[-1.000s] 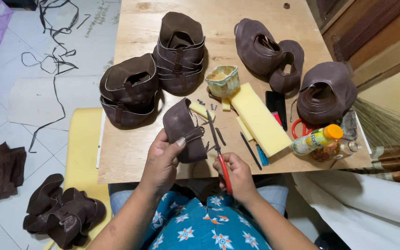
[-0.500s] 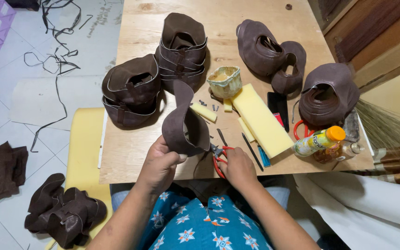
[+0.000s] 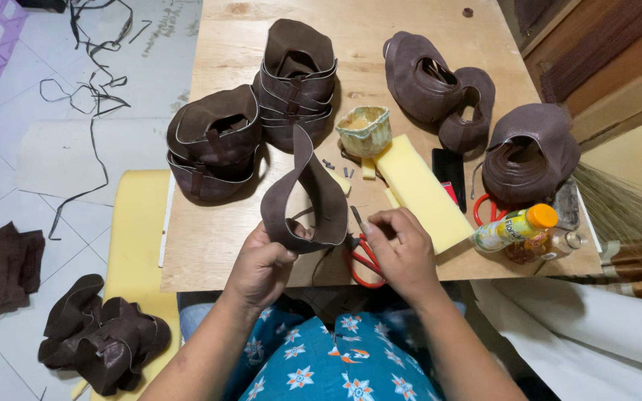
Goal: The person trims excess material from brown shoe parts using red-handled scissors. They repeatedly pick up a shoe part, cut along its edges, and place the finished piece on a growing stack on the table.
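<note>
My left hand [image 3: 260,266] grips the lower edge of a brown leather shoe upper [image 3: 305,194], which stands up as an open loop over the near edge of the wooden table [image 3: 209,238]. My right hand [image 3: 401,251] holds red-handled scissors [image 3: 364,260], their blades pointing toward the loop's right edge. Both hands are close together at the table's front middle.
Stacks of brown leather uppers [image 3: 215,142] [image 3: 296,74] [image 3: 440,87] [image 3: 529,153] sit across the table. A small glue cup [image 3: 364,131], yellow foam block [image 3: 419,191], black phone [image 3: 449,168] and yellow-capped bottle [image 3: 516,226] lie at right. More leather pieces [image 3: 102,341] rest on a yellow stool [image 3: 134,238] at left.
The leather piece has been lifted and opened from a folded lump into an upright loop. The scissors dropped from pointing upward to lying low beside the loop.
</note>
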